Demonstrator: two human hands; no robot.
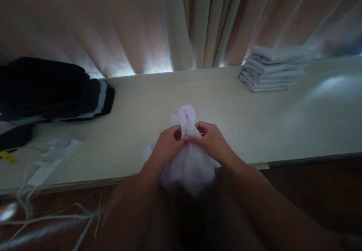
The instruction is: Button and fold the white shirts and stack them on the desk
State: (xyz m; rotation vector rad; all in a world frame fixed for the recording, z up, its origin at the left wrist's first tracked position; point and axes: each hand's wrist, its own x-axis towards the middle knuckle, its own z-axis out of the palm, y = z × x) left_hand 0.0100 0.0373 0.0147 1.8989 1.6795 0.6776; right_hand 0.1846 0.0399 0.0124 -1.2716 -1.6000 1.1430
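A white, shirt-like garment [190,164] lies bunched at the near edge of the pale surface, part of it hanging over toward my lap. My left hand [170,140] pinches its cloth from the left. From the right, my right hand [209,136] grips the same cloth, with thumb and fingers closed. Both thumbs almost meet at the middle of the gathered fabric. Beyond my fingers a folded end of the garment sticks up. Exactly which part of it I hold is too dim to make out.
At the back right stands a stack of folded white cloths [274,70]. Dark folded clothes [51,89] are piled at the left. A white power strip [55,164] with cables sits at the front left edge. Curtains [135,25] hang behind the pale surface [135,104].
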